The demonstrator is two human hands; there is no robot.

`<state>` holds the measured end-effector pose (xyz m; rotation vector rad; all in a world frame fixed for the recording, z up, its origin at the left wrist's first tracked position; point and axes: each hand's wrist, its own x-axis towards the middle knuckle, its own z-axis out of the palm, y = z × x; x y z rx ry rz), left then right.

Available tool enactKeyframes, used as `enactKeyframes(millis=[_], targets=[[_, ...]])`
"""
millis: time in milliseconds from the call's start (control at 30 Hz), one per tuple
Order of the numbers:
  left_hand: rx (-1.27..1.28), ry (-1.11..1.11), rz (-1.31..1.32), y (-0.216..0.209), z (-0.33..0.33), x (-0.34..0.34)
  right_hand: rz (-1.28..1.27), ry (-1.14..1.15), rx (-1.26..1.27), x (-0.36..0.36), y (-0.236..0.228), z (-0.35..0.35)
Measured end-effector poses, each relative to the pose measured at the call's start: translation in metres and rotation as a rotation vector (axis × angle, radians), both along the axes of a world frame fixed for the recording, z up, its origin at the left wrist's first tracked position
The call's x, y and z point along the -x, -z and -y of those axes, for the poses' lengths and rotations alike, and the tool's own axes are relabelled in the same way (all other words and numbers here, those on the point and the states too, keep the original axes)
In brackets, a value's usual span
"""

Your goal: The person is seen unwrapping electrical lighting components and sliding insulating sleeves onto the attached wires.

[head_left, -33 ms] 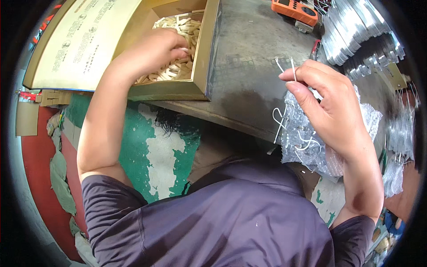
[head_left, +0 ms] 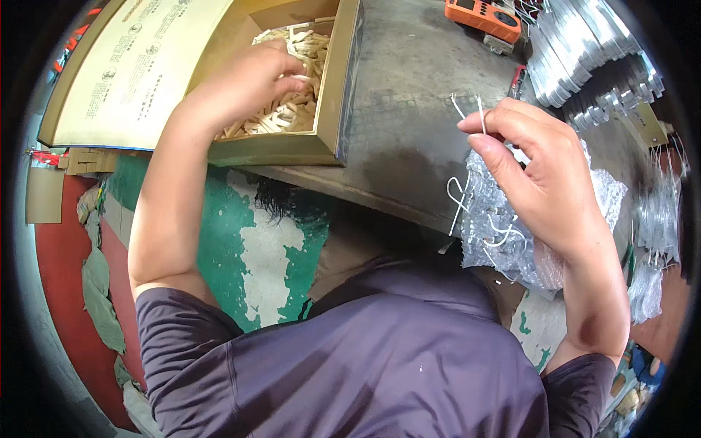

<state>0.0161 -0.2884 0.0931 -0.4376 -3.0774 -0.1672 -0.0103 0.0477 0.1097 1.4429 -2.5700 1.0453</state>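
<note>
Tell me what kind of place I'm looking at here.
Probably a small workshop or hand-assembly bench. A worn grey worktable holds a cardboard box of small pale sticks, stacks of silvery metal parts and an orange handheld meter. The floor has chipped green and red paint.

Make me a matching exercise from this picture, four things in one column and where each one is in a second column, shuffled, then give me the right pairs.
Things:
1. left hand
2. right hand
3. orange device
4. stacked metal pieces

Places:
A. at the top edge, on the grey tabletop
B. inside the cardboard box, on the pale wooden sticks
C. far right of the table, in shiny rows
D. over the clear plastic bag, pinching thin white wire pieces

Pairs: 1-B, 2-D, 3-A, 4-C
</note>
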Motion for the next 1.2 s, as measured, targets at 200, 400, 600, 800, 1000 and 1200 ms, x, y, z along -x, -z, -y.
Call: enactKeyframes(millis=[200,400,600,800,1000,1200], targets=[[-0.311,-0.118,-0.111,-0.019,-0.023,-0.008,0.206,0.05,0.021,-0.005,-0.005,-0.001],[-1.152,0.0,-0.021,-0.017,-0.126,-0.049,0.349,0.037,0.009,-0.004,-0.006,-0.006],[-1.246,0.067,-0.14,0.018,-0.138,-0.04,0.357,0.008,-0.016,-0.005,-0.011,-0.003],[-1.505,-0.047,-0.181,0.012,-0.139,-0.045,0.278,-0.009,-0.051,-0.006,-0.009,-0.002],[-1.134,0.124,-0.183,0.008,-0.138,-0.045,0.225,-0.031,-0.113,-0.007,-0.009,-0.004],[-1.332,0.116,0.009,0.012,-0.16,-0.038,0.018,0.175,0.009,-0.011,-0.02,-0.034]])
